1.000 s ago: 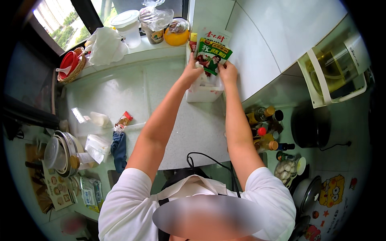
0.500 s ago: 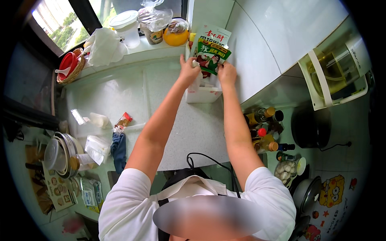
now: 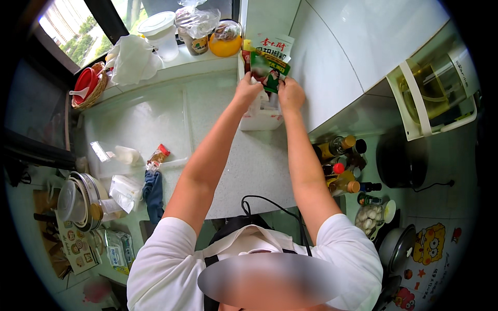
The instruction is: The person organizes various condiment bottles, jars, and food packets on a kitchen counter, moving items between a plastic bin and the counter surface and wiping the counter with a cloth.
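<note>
At the far end of the pale surface (image 3: pixel 259 171), against the tiled wall, we have both arms stretched forward. Our left hand (image 3: pixel 248 89) and right hand (image 3: pixel 290 94) meet on a green sachet (image 3: pixel 270 72), one at each lower side; fingers of both are clamped on its edges. The sachet stands upright, its lower part inside a white box (image 3: pixel 262 120) that sits on the surface just below our hands. A white sachet with red marks (image 3: pixel 275 45) stands directly behind the green one, touching it.

Left of these, on the window ledge: an orange-lidded jar (image 3: pixel 225 44), a jar under a clear plastic bag (image 3: pixel 194 26), a white lidded tub (image 3: pixel 158 28) and a crumpled white bag (image 3: pixel 132 57). A red bowl in a wicker basket (image 3: pixel 88 85) sits further left.

Right of our right forearm, a cluster of sauce bottles (image 3: pixel 342 166) stands near a dark pot (image 3: pixel 402 160). A blue cloth (image 3: pixel 154 194) lies on the surface left of our left arm, well apart from the box.
</note>
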Motion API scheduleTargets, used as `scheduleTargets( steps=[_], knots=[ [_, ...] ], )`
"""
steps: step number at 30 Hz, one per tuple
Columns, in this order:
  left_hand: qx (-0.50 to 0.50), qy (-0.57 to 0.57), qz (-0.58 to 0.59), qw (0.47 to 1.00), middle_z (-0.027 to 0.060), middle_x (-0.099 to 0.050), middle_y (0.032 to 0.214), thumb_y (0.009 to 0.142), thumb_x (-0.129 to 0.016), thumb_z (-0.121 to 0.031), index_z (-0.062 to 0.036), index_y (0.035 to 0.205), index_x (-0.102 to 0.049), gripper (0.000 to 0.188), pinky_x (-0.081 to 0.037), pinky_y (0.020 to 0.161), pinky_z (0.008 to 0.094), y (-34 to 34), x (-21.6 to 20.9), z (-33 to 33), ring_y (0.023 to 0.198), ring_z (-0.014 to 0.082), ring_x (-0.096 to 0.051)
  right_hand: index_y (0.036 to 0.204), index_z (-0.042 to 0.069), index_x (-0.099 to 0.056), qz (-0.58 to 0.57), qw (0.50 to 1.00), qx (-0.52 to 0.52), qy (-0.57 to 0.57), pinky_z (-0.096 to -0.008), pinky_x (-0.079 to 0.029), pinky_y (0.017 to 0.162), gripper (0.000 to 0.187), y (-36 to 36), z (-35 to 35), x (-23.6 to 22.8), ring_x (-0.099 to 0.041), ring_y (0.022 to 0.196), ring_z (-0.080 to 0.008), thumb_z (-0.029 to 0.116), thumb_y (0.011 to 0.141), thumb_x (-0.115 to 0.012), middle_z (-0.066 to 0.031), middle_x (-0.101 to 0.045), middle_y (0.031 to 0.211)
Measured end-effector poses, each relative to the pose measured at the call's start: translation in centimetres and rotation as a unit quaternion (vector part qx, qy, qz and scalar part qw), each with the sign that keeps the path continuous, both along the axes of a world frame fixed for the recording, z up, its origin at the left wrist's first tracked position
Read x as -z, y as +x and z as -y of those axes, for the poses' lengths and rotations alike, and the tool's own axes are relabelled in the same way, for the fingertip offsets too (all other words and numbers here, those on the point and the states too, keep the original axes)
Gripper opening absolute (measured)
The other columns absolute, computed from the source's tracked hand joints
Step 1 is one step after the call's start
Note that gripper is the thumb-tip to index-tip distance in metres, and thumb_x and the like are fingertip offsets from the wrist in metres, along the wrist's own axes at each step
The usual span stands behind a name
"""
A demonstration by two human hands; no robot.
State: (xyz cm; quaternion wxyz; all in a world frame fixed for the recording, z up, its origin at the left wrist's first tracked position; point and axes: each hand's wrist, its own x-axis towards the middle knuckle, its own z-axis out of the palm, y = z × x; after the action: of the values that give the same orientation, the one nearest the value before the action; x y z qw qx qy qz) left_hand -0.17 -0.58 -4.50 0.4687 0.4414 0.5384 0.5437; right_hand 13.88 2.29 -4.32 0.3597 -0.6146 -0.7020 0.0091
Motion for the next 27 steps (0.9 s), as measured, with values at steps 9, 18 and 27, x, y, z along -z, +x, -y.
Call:
scheduleTargets(
  steps=[9, 18, 27],
  knots=[
    [-0.022, 0.007, -0.161, 0.987, 0.0143, -0.057, 0.088, 0.065, -0.055, -0.012, 0.0014, 0.103, -0.048, 0.041, -0.042, 0.077, 0.0311, 0.5, 1.4, 0.2, 0.083, 0.0222, -0.053, 0.077, 0.009, -0.063, 0.127, 0.991, -0.029, -0.010, -0.0388, -0.046, 0.066, 0.010, -0.6, -0.9, 0.6, -0.056, 0.082, -0.0266, 0.017, 0.071, -0.062, -0.0071, -0.058, 0.084],
    [-0.013, -0.010, -0.056, 0.998, 0.0127, -0.058, 0.091, 0.069, -0.053, -0.014, 0.0006, 0.103, -0.049, 0.037, -0.042, 0.075, 0.0302, 0.4, 0.7, 1.3, 0.082, 0.0198, -0.053, 0.083, 0.006, -0.065, 0.202, 0.975, -0.012, -0.096, -0.0355, -0.046, 0.077, 0.024, -0.8, -2.0, 1.0, -0.047, 0.099, -0.0264, 0.018, 0.064, -0.071, -0.0063, -0.045, 0.109],
    [0.002, -0.021, 0.168, 0.985, 0.0122, -0.056, 0.100, 0.074, -0.054, -0.009, 0.0014, 0.115, -0.047, 0.043, -0.046, 0.073, 0.0282, -1.5, -0.1, 3.5, 0.085, 0.0159, -0.055, 0.100, 0.009, -0.061, 0.138, 0.972, -0.034, -0.189, -0.0376, -0.041, 0.086, 0.029, -1.1, -0.7, 0.0, -0.044, 0.107, -0.0289, 0.012, 0.071, -0.063, -0.0089, -0.034, 0.131]
  ],
)
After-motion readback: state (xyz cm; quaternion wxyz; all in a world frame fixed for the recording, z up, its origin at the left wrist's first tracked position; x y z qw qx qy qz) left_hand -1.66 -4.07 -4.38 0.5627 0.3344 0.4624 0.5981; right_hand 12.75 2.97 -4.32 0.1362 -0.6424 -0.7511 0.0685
